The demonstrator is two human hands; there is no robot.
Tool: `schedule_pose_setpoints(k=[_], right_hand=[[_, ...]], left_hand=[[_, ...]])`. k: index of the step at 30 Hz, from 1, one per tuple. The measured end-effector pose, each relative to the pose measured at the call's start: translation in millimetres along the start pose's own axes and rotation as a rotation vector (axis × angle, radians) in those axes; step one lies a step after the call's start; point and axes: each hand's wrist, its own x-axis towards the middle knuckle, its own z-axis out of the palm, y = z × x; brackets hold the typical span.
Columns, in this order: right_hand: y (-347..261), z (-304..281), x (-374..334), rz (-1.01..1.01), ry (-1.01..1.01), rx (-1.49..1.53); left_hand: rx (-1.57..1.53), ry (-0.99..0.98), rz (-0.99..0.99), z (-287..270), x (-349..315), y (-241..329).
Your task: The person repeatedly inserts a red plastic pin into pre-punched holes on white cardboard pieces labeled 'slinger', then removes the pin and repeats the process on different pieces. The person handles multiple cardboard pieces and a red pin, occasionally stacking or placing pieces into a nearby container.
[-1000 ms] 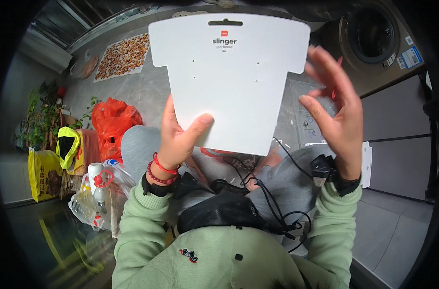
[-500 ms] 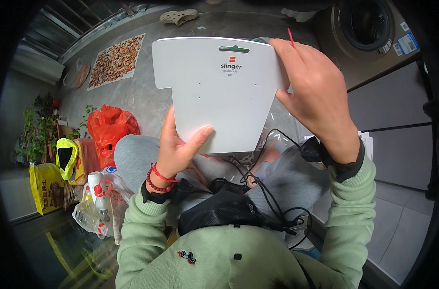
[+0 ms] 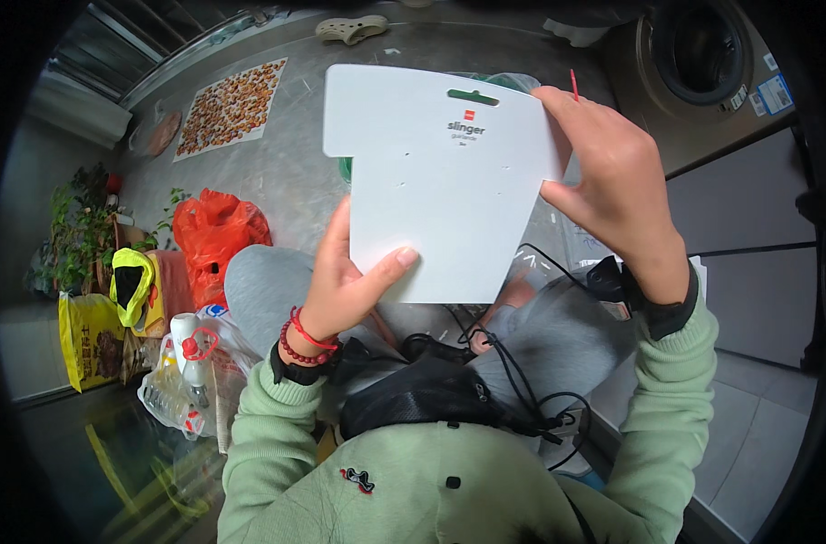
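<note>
Between my two hands I hold up a large white packaging card [image 3: 444,208] with a slot for hanging near its top and small printing below the slot. It is notched at the left side and narrows downward. My left hand [image 3: 349,276] pinches its lower left, thumb across the front and fingers behind. At the upper right edge my right hand [image 3: 608,159] grips the card, its fingers mostly hidden behind. A thin red stick-like thing [image 3: 574,84] shows above the right fingers. Something green and clear peeks out behind the card; I cannot tell its kind.
A red plastic bag [image 3: 215,238], a yellow bag [image 3: 88,349] and a clear bag with bottles [image 3: 193,372] stand to the left. Black cords [image 3: 513,381] lie over my lap. Farther off are a patterned mat [image 3: 231,109], a beige clog [image 3: 351,30] and a washing machine [image 3: 644,100].
The card and both hands appear slightly farther right, with the card tilted a little clockwise. More of the green thing shows behind its left notch. Both hands keep their hold.
</note>
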Motion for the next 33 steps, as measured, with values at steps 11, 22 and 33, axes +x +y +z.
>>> schedule_pose_setpoints(k=[11, 22, 33], right_hand=[[-5.2, 3.9, -10.6, 0.086, -0.247, 0.489], [-18.7, -2.8, -7.8, 0.072, -0.429, 0.536], [-32.0, -20.3, 14.6, -0.137, -0.412, 0.278]], left_hand=[[-0.65, -0.1, 0.049, 7.8, 35.0, 13.4], [-0.893, -0.128, 0.111, 11.7, 30.4, -3.9], [-1.087, -0.378, 0.491, 0.7, 41.5, -18.2]])
